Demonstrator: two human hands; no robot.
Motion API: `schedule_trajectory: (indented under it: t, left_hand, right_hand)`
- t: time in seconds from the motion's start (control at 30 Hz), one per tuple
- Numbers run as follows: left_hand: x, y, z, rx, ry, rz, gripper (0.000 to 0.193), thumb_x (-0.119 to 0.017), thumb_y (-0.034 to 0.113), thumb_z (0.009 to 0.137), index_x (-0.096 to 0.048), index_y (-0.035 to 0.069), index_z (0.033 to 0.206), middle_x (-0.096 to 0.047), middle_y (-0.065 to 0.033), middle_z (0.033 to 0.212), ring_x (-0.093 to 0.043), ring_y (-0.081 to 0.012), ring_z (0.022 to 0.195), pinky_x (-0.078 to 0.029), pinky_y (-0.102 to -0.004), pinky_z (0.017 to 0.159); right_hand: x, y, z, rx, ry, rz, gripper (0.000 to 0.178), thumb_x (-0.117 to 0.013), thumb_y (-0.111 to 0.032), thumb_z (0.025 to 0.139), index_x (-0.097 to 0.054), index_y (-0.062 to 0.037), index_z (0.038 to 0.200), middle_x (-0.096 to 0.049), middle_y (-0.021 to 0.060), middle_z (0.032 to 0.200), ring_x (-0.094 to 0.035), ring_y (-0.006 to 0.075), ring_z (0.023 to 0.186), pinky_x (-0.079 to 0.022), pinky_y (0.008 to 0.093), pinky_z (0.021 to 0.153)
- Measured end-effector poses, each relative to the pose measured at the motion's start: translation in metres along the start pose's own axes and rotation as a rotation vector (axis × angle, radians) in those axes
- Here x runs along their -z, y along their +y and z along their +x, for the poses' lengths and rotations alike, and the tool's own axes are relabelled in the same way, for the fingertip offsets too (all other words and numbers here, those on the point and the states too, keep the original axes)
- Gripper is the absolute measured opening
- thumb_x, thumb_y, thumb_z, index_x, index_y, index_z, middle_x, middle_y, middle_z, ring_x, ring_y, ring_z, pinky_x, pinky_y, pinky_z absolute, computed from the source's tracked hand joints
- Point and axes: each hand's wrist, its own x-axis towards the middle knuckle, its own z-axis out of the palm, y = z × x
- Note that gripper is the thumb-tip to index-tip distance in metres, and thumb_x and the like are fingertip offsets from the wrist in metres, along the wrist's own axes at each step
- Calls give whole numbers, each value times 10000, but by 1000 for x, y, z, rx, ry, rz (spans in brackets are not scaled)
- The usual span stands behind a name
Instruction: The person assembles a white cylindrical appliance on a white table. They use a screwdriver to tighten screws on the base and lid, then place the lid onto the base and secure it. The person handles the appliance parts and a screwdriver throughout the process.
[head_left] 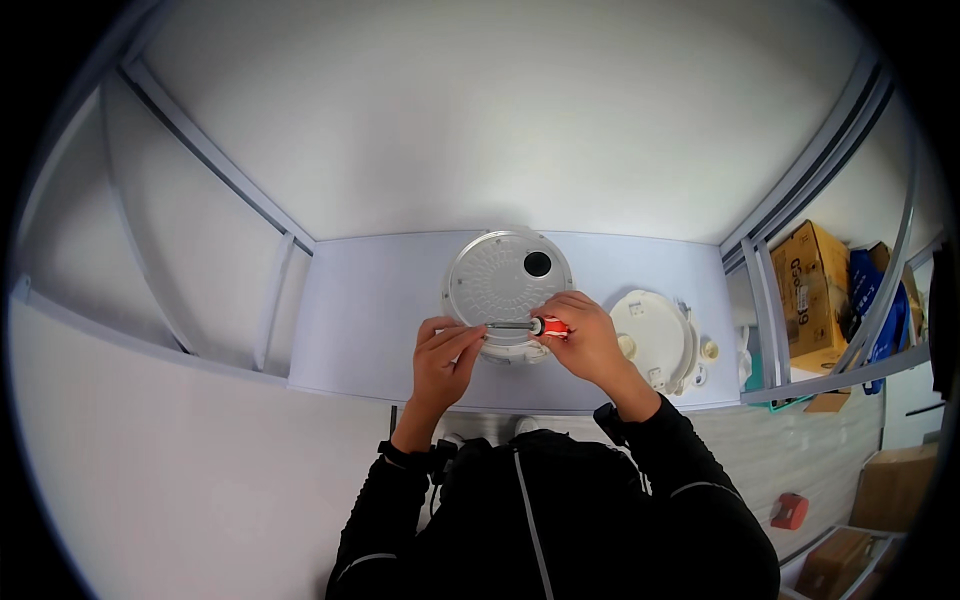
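In my right hand (582, 335) is a screwdriver (552, 327) with a red and white handle. Its metal shaft lies level and points left. My left hand (445, 355) is closed in a pinch at the shaft's tip; whether a small part is also between those fingertips is too small to tell. Just beyond both hands, a round silvery-grey appliance part (490, 280) with a patterned face and a black round spot rests on the white table (370, 320). My hands are over its near edge and hide some of it.
Right of my right hand lies a round white cover (655, 335), with a small cream-coloured round part (709, 349) beside it. Metal frame posts (770, 310) flank the table. Farther right are a cardboard box (810, 290) and a blue bag (885, 310). A red object (789, 511) is on the floor.
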Motion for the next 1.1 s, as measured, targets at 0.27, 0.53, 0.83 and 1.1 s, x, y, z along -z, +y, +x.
schedule_trajectory:
  t: [0.27, 0.53, 0.83, 1.1]
  left_hand:
    - [-4, -6, -2, -43, 47, 20, 269, -842, -9, 877, -857, 93, 1125, -832, -45, 982, -696, -268, 978, -548, -367, 894]
    - [-3, -7, -2, -27, 50, -21, 235, -833, -13, 878, -856, 86, 1090, -833, -42, 987, -699, -269, 975, -551, -370, 894]
    - [6, -13, 5, -184, -27, 70, 185, -829, -3, 869, -861, 79, 1032, -834, -23, 1016, -693, -254, 976, -566, -364, 862]
    - [9, -11, 8, -147, -59, 10, 150, -842, -37, 826, -827, 61, 938, -825, -36, 1065, -681, -286, 1016, -568, -388, 894]
  right_hand:
    - [-2, -7, -2, 60, 18, -59, 266, -873, -94, 761, -775, -97, 1009, -781, 65, 989, -717, 321, 982, -583, 440, 839]
    - [-3, -8, 1, 70, 17, -56, 263, -890, -90, 733, -771, -93, 967, -779, 54, 964, -708, 317, 955, -575, 435, 833]
    - [-3, -5, 3, 54, 13, -42, 286, -925, -125, 729, -775, -87, 970, -777, 62, 953, -715, 327, 963, -579, 443, 834]
    - [-3, -4, 2, 57, 21, -45, 288, -926, -140, 735, -780, -92, 979, -780, 57, 958, -715, 321, 959, -576, 439, 835]
